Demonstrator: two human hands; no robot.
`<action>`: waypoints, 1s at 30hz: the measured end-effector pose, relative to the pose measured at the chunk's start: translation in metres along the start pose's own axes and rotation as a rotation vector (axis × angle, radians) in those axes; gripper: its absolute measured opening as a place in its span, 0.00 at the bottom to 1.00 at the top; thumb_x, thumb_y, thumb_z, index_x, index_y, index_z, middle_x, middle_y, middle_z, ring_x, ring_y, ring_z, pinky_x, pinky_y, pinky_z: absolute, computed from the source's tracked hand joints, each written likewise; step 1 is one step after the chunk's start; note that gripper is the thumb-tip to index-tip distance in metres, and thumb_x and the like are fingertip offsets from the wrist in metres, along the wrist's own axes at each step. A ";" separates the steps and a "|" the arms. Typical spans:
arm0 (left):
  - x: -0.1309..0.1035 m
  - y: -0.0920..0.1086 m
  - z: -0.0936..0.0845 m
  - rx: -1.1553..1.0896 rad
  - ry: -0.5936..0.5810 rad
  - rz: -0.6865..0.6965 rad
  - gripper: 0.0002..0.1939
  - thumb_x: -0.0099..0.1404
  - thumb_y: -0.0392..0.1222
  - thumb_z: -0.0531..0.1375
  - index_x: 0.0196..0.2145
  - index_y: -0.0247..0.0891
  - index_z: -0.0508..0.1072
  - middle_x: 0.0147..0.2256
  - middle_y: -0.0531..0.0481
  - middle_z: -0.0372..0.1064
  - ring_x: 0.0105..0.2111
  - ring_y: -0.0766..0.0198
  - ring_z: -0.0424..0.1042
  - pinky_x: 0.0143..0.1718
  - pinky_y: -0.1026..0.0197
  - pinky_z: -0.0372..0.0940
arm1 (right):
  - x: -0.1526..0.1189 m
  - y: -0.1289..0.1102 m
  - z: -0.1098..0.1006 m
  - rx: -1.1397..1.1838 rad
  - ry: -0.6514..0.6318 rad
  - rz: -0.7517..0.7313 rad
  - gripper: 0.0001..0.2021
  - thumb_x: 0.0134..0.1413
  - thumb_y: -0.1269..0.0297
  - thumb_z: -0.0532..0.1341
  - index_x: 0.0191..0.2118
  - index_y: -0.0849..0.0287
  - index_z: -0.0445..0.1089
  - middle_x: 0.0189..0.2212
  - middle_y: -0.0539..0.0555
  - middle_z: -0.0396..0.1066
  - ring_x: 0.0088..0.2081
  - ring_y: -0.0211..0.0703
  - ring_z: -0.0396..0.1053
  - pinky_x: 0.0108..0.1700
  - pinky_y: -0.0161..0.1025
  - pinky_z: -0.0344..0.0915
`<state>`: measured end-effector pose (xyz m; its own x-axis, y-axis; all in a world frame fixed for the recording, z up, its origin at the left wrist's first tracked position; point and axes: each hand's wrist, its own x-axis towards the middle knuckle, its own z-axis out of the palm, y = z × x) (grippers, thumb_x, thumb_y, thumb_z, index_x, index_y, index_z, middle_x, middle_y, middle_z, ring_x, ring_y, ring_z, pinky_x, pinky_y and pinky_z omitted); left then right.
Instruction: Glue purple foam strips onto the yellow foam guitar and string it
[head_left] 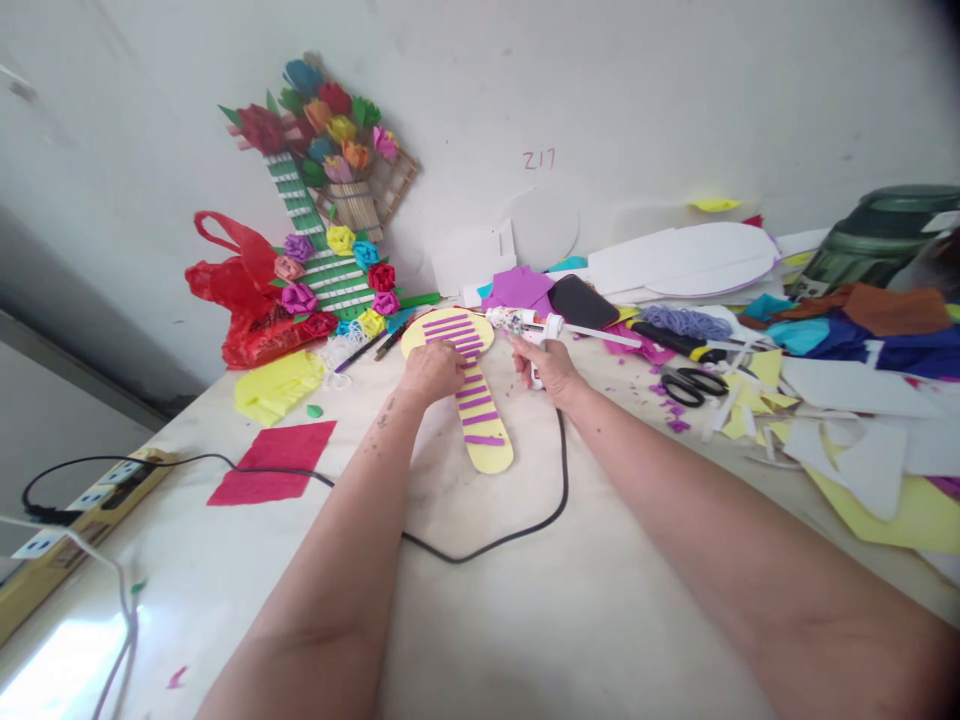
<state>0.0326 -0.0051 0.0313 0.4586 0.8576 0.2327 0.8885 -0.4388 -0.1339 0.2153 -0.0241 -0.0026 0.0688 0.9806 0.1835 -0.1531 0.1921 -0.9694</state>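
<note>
A yellow cutout (491, 457) lies flat on the table, with a rounded head and a long stem crossed by purple strips (480, 416). My left hand (436, 371) rests on its middle, fingers curled down against it; whatever is under the fingertips is hidden. To the right, my right hand (551, 370) is closed around a white hot glue gun (553, 328). The gun's nozzle end points left, over the cutout's right side. A white glue stick (600, 334) juts out of its back, and a black cord (564, 470) runs down from the handle.
Paper flower crafts (337, 190) and a red plastic bag (240, 290) stand against the wall. Scissors (694, 385), a yellow-black cutter (675, 340) and foam scraps (862, 500) crowd the right. A red paper sheet (274, 462) and a power strip (90, 530) lie at left, where the cord crosses.
</note>
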 end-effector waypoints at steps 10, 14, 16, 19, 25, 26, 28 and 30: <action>-0.003 -0.027 0.012 -0.206 0.353 -0.379 0.17 0.57 0.40 0.51 0.41 0.40 0.74 0.39 0.46 0.70 0.42 0.55 0.65 0.39 0.58 0.62 | 0.003 0.005 -0.001 0.043 -0.005 -0.007 0.18 0.37 0.50 0.64 0.20 0.62 0.63 0.13 0.46 0.61 0.10 0.29 0.55 0.11 0.30 0.50; -0.005 -0.031 0.026 -0.209 0.421 -0.399 0.20 0.56 0.49 0.54 0.44 0.40 0.73 0.46 0.44 0.66 0.52 0.49 0.55 0.50 0.51 0.55 | 0.003 0.005 -0.001 0.030 0.007 0.003 0.16 0.37 0.53 0.64 0.20 0.62 0.64 0.12 0.46 0.61 0.10 0.29 0.55 0.12 0.30 0.50; -0.005 -0.030 0.030 -0.221 0.401 -0.416 0.21 0.56 0.50 0.55 0.45 0.40 0.72 0.50 0.44 0.63 0.55 0.47 0.49 0.53 0.48 0.51 | 0.002 0.003 -0.001 -0.001 0.002 0.000 0.15 0.38 0.55 0.64 0.22 0.63 0.65 0.13 0.47 0.64 0.10 0.29 0.55 0.12 0.30 0.50; -0.005 -0.027 0.030 -0.237 0.437 -0.455 0.20 0.56 0.50 0.55 0.44 0.40 0.72 0.50 0.44 0.63 0.55 0.47 0.50 0.53 0.48 0.51 | 0.001 0.002 0.002 -0.041 -0.017 0.007 0.11 0.39 0.60 0.63 0.24 0.64 0.66 0.17 0.50 0.69 0.10 0.27 0.54 0.13 0.29 0.52; -0.005 -0.025 0.027 -0.566 0.354 -0.708 0.19 0.57 0.52 0.50 0.26 0.38 0.74 0.25 0.44 0.72 0.29 0.57 0.70 0.31 0.58 0.62 | 0.003 0.004 0.017 0.005 0.037 0.052 0.08 0.41 0.64 0.62 0.28 0.62 0.65 0.19 0.51 0.71 0.12 0.30 0.60 0.14 0.29 0.56; -0.005 -0.025 0.029 -0.637 0.316 -0.719 0.19 0.56 0.52 0.50 0.23 0.37 0.73 0.21 0.45 0.71 0.25 0.59 0.69 0.28 0.60 0.61 | 0.004 0.005 0.020 0.015 0.060 0.073 0.08 0.42 0.63 0.62 0.29 0.62 0.65 0.20 0.51 0.71 0.14 0.32 0.62 0.14 0.29 0.57; -0.004 -0.027 0.034 -0.759 0.266 -0.719 0.18 0.55 0.51 0.51 0.19 0.37 0.71 0.17 0.46 0.69 0.19 0.63 0.67 0.24 0.63 0.60 | 0.006 0.007 0.024 0.028 0.103 0.111 0.09 0.42 0.62 0.62 0.30 0.61 0.65 0.22 0.52 0.72 0.17 0.34 0.66 0.16 0.28 0.59; -0.003 -0.028 0.040 -0.843 0.237 -0.717 0.16 0.53 0.50 0.53 0.18 0.37 0.70 0.16 0.47 0.68 0.16 0.65 0.65 0.22 0.64 0.59 | 0.009 0.009 0.028 0.028 0.135 0.130 0.09 0.42 0.63 0.62 0.30 0.61 0.65 0.22 0.52 0.72 0.19 0.34 0.68 0.17 0.28 0.60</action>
<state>0.0056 0.0156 -0.0038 -0.2487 0.9512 0.1828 0.6315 0.0161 0.7752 0.1866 -0.0122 -0.0053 0.1779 0.9836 0.0312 -0.1970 0.0667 -0.9781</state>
